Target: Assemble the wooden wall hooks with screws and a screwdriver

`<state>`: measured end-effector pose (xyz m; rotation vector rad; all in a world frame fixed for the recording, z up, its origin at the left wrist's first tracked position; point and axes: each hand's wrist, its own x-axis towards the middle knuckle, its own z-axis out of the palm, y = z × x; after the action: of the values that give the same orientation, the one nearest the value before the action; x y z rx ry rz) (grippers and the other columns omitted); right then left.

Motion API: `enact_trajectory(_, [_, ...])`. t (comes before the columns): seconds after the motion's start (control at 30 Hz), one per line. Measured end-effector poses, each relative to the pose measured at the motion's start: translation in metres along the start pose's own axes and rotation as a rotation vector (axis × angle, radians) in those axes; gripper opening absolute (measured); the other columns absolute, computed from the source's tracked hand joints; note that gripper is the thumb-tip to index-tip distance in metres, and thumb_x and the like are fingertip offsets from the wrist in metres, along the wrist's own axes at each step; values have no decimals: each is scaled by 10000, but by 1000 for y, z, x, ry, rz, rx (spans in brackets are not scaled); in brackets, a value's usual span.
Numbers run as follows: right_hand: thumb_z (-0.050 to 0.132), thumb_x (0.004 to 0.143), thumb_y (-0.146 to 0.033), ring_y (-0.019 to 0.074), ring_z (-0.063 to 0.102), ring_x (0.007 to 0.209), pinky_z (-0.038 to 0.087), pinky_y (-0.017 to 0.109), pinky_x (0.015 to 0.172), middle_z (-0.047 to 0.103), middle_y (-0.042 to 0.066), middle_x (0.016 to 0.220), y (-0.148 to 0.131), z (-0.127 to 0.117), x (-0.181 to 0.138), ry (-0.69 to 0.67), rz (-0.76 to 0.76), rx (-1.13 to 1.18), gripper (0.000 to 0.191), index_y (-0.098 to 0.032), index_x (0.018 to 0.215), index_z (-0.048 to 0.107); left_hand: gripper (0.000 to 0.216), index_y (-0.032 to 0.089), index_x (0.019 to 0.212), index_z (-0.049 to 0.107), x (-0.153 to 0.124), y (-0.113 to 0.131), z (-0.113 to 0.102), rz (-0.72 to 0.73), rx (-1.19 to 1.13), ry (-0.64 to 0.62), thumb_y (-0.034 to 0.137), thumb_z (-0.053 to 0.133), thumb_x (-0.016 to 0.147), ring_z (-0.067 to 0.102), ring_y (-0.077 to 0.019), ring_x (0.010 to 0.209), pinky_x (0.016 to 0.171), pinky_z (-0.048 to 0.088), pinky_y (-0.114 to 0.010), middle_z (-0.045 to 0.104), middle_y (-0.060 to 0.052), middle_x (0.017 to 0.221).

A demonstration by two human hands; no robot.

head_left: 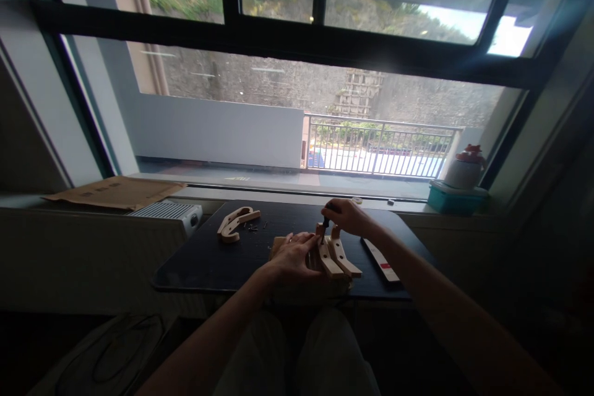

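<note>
A dark screwdriver (327, 221) is grasped in the right hand (346, 215), and its shaft is pointed down at the left of 2 pale wooden pieces (330, 264), which is drilled with holes. The left hand (293, 257) is laid beside that same piece, with its fingertips brought up near the shaft; whether the piece is gripped or only steadied cannot be told. Both pieces are set side by side over a wooden block (278, 243), which is partly covered by the left hand, at the near edge of a dark table (199, 269). Farther left on the tabletop, 2 curved wooden hooks (251, 216) are placed together, with small screws (252, 228) scattered just beside them. At the right, a narrow pale box (383, 262) marked with red is seen, partly hidden by the right forearm.
</note>
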<state>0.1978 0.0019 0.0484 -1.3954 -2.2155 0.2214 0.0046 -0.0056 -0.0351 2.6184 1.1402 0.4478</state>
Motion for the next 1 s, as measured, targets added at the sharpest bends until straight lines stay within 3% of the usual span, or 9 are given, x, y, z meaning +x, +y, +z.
enact_trajectory(0.27, [392, 880, -440, 104, 419, 509, 280, 238, 508, 527, -15, 585, 5, 14, -10, 190, 72, -58, 315, -182, 751, 517, 963, 275, 1398, 291, 0, -2, 2, 5, -17, 5, 715, 600, 600, 273, -294, 1345, 1133, 87, -473, 348, -72, 1452])
enact_trajectory(0.47, [284, 913, -495, 121, 430, 542, 261, 251, 521, 563, 21, 661, -1, -4, -6, 352, 156, -84, 392, -178, 819, 494, 968, 294, 1407, 266, 0, -2, 2, -2, -27, -19, 737, 575, 604, 239, -284, 1363, 1142, 58, -458, 311, -49, 1474])
enact_trajectory(0.63, [377, 893, -457, 117, 423, 515, 250, 252, 516, 553, 8, 619, -4, 0, -7, 284, 147, -110, 323, -189, 749, 485, 967, 275, 1401, 288, 1, -2, 2, -10, -20, -13, 725, 590, 601, 244, -289, 1357, 1141, 63, -458, 321, -62, 1466])
enact_trajectory(0.8, [358, 909, -422, 131, 454, 533, 244, 254, 511, 569, 21, 649, 1, 21, -12, 278, 179, -106, 288, -186, 814, 493, 961, 287, 1405, 278, 1, -2, 2, -3, -10, -9, 711, 596, 603, 262, -298, 1347, 1135, 91, -466, 334, -48, 1460])
enact_trajectory(1.0, [336, 915, -421, 125, 456, 525, 265, 246, 503, 568, 16, 653, 9, 28, -10, 278, 184, -33, 285, -191, 820, 474, 967, 266, 1405, 289, 2, -3, 3, -3, -1, -10, 683, 621, 598, 263, -299, 1344, 1134, 101, -462, 345, -64, 1452])
